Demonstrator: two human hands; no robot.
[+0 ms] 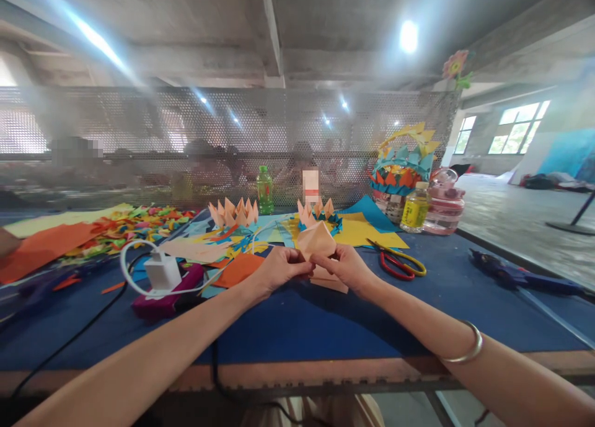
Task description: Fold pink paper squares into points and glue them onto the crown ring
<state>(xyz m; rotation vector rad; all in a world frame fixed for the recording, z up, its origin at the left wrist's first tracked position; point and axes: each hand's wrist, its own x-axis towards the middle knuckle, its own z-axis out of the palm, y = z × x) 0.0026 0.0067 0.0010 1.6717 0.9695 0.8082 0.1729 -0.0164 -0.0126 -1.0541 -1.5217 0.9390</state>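
Both my hands meet over the blue table [325, 321], pinching a folded peach paper piece [316, 238] between them. My left hand [279, 269] grips its lower left edge with closed fingers. My right hand [344, 267] pinches the lower right edge; a metal bangle [467, 346] circles that wrist. Under my right hand lies a small stack of peach paper [330, 281]. Folded peach crown shapes [233, 213] and another paper crown [318, 211] stand just behind.
Red and yellow scissors [397, 263] lie right of my hands. A white charger [162, 271] with cable rests on a purple case [167, 297] at left. Heaps of coloured paper [121, 225], a green bottle [264, 190], a yellow bottle [415, 207], a paper basket [402, 167] and a glue gun [506, 272] surround them.
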